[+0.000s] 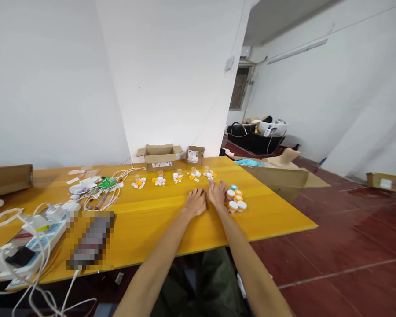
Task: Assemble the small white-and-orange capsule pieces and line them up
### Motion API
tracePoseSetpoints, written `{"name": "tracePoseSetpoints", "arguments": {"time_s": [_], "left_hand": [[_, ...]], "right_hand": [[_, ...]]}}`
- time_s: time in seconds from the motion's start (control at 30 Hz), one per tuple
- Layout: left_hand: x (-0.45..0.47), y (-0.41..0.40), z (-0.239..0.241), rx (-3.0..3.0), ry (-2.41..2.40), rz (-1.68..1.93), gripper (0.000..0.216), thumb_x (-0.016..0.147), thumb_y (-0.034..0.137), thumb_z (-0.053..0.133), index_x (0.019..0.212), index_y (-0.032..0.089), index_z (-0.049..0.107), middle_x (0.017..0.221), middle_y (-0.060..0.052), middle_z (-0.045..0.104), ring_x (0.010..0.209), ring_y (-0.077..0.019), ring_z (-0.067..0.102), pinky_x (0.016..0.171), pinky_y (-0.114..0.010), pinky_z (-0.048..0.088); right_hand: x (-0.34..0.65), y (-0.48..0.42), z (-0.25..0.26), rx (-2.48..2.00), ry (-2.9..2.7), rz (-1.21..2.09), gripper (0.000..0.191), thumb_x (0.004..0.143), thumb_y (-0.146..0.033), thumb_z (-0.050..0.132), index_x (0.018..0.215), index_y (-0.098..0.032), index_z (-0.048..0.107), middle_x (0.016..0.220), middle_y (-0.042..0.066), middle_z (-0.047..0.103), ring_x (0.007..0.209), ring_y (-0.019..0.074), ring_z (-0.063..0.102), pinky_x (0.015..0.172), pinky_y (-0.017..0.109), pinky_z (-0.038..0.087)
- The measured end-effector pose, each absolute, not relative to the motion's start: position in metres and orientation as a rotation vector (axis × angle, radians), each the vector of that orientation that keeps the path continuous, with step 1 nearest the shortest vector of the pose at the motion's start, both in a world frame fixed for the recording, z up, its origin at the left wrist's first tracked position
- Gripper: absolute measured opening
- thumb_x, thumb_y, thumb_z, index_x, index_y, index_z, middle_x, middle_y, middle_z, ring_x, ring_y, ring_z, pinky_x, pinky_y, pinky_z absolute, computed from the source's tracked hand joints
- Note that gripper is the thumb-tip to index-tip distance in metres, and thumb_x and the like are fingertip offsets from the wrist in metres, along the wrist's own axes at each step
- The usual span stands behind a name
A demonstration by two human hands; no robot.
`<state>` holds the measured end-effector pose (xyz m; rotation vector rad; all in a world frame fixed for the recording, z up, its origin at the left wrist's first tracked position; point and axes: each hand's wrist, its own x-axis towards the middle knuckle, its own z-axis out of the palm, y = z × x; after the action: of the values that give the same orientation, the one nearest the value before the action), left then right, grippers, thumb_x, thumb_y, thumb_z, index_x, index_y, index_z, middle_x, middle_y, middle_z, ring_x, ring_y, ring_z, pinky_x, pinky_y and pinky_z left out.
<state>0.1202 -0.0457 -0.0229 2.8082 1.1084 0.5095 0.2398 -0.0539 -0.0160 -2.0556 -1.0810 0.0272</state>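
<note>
My left hand (pixel 196 202) rests low over the yellow table, its fingers bent inward; anything inside them is hidden. Close beside it, my right hand (pixel 218 193) reaches forward with fingers apart, the tips near a small pile of white pieces (pixel 210 175). To its right stands a cluster of small jars with white, orange and teal lids; a white-lidded jar (pixel 242 205) is at the front. Beyond my hands runs a row of clear jars, each with loose lids and small printed white pieces (pixel 160 181) in front. One orange lid (pixel 191 177) lies in the row.
An open cardboard box (pixel 161 156) and a smaller box (pixel 195 155) stand against the wall. At left are a power strip (pixel 57 229) with tangled white cables, a blurred-out phone (pixel 92 240) and a green circuit board (pixel 107 182). A large carton (pixel 277 178) sits beyond the table's right edge.
</note>
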Motion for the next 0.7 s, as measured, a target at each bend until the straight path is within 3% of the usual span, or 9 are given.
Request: {"name": "tracePoseSetpoints", "arguments": {"time_s": [0.27,0.47,0.7], "left_hand": [[0.136,-0.040,-0.013,2.716,1.086,0.444,0.046,0.087,0.015,0.041,0.129,0.025,0.060,0.133,-0.010,0.058,0.120,-0.0284,0.050,0.100,-0.043,0.041],[0.133,-0.029,-0.014,2.448,0.996,0.655,0.040,0.090,0.016,0.040,0.116,0.026,0.069,0.126,-0.007,0.064,0.120,-0.0254,0.053,0.104,-0.044,0.042],[0.111,-0.025,-0.020,2.253,0.838,0.824,0.029,0.087,0.012,0.048,0.101,0.021,0.072,0.112,-0.007,0.068,0.109,-0.0223,0.061,0.104,-0.041,0.047]], "right_hand": [[0.240,-0.054,-0.014,-2.073,-1.148,0.003,0.061,0.100,-0.046,0.021,0.112,-0.015,0.072,0.138,0.020,0.051,0.125,0.0345,0.050,0.107,0.051,0.036],[0.232,-0.063,0.003,-2.263,-1.172,0.073,0.049,0.101,-0.040,0.027,0.120,-0.019,0.068,0.150,0.020,0.039,0.123,0.0356,0.051,0.101,0.051,0.039],[0.223,-0.069,0.015,-2.355,-1.170,0.062,0.033,0.098,-0.036,0.044,0.118,-0.022,0.066,0.150,0.018,0.040,0.123,0.0341,0.052,0.100,0.048,0.040]]}}
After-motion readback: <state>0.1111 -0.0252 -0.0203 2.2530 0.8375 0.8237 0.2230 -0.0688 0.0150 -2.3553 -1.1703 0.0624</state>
